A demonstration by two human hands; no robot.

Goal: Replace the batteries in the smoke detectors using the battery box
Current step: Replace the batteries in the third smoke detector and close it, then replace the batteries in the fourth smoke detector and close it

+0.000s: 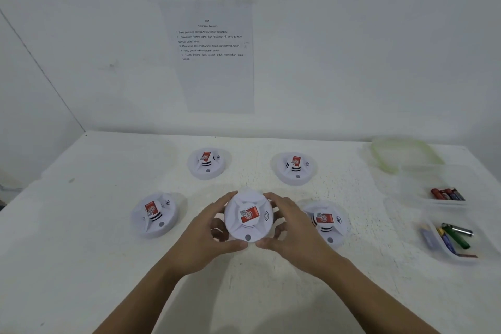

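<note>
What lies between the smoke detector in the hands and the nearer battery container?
In the head view: the right hand gripping the held detector, then a second smoke detector, then bare table up to the container.

Five smoke detectors [248,215] [207,164] [295,168] [154,214] [325,221], two hands [208,233] [290,230], two clear battery boxes [417,184] [444,256], one loose lid [379,154], one printed sheet [214,76], one table [81,238], roughly four batteries [447,194] in the farther box, a jumble too tangled to count in the nearer

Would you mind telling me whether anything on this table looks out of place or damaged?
Nothing damaged or spilled. The only untidy spot: batteries in the nearer box lie jumbled at mixed angles, unlike the neat row in the farther box; a lid lies loose behind it.
</note>
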